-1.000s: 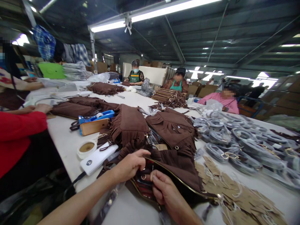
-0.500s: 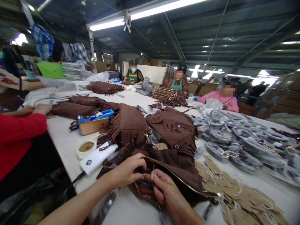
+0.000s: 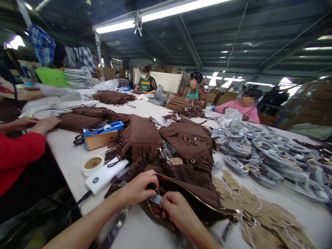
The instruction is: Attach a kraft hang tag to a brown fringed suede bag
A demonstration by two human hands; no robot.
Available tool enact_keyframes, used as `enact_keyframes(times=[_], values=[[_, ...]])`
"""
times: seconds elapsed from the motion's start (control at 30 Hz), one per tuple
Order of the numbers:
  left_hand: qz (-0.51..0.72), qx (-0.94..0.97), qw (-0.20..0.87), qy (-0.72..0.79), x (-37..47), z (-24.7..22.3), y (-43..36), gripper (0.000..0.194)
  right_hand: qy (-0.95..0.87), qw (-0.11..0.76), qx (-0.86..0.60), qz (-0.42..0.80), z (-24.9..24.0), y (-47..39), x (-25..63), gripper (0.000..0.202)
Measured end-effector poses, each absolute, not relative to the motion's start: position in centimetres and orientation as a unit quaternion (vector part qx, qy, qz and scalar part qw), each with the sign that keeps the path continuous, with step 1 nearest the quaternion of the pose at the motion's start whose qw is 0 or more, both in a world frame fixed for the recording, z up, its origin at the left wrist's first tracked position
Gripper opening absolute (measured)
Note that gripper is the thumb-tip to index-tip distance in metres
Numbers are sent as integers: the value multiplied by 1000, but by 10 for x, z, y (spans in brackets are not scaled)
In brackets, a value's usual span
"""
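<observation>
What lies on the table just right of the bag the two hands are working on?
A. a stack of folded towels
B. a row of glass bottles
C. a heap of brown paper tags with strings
C: brown paper tags with strings lie heaped beside the brown fringed bag that the left hand and right hand work at.

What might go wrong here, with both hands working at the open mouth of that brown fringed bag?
1. The left hand and right hand pinch a small pale piece at the mouth of the brown bag; it may slip inside.
2. The bag lies at the table edge and could slide off.
3. Loose paper tags lie right beside it, and their strings might snag the fringe.
</observation>
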State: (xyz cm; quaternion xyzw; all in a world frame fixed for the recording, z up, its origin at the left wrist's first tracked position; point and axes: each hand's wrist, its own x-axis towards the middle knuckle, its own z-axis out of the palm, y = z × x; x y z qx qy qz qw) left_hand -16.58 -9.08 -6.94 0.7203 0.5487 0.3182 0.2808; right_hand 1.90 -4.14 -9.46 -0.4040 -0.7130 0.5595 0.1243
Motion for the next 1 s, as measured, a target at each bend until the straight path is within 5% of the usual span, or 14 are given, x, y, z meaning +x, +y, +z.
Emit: enact_keyframes(times=[0.67, 1.0], values=[[228, 796, 264, 495, -164, -59, -94, 31, -741, 151, -381, 532, -98, -47, 12, 23], [185, 806, 207, 523, -157, -64, -96, 19, -748, 155, -378, 523, -94, -50, 11, 24]])
